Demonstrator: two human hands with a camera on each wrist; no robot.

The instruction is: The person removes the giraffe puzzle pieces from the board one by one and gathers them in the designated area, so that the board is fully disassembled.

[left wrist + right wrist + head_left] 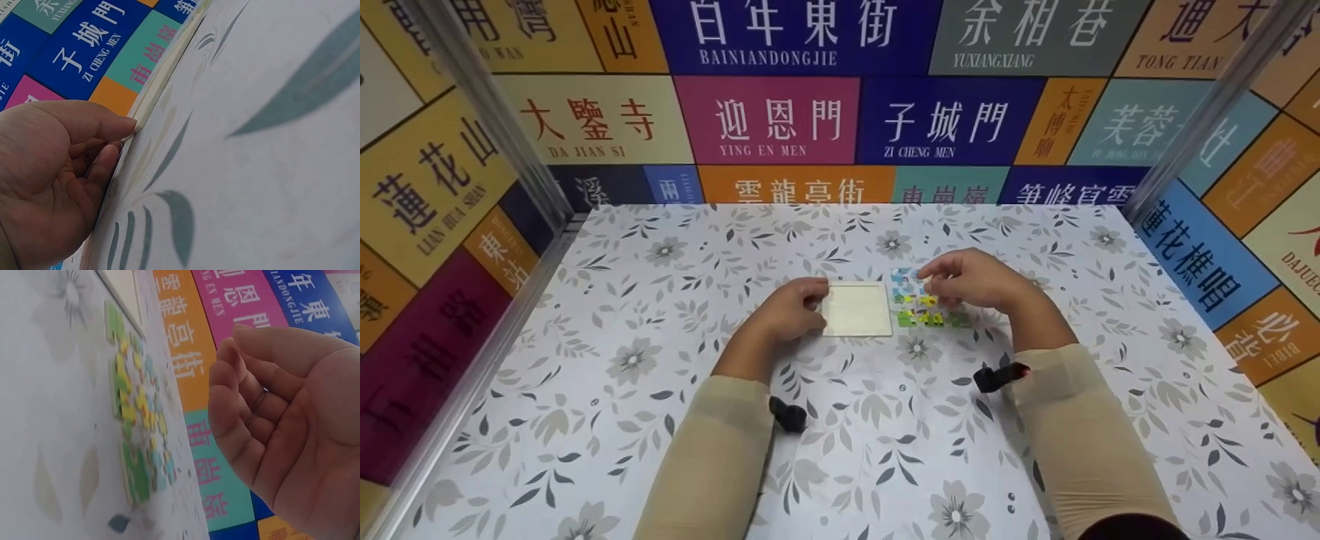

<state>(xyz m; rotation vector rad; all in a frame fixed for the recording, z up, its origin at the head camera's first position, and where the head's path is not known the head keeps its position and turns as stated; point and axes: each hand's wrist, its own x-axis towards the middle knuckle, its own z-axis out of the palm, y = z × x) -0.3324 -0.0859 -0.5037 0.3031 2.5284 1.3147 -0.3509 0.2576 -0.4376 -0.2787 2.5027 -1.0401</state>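
A shallow cream puzzle tray [857,310], bare inside, lies on the table. My left hand [795,307] holds it by its left side, fingers near the far corner and thumb near the front corner. In the left wrist view the thumb [121,125] touches the tray's thin edge [163,76]. Right of the tray lie colourful jigsaw pieces [911,300] in blue, yellow and green, set close together with small gaps. My right hand [971,281] hovers over their right side with loosely curled fingers. In the right wrist view its thumb tip is near the index finger, and no piece shows there.
A white tablecloth [885,457] with grey flowers and leaves covers the table. Panels with large printed characters [769,120] stand behind it and along both sides. A small black camera [787,415] sits at the left cuff, another black camera [1001,376] at the right.
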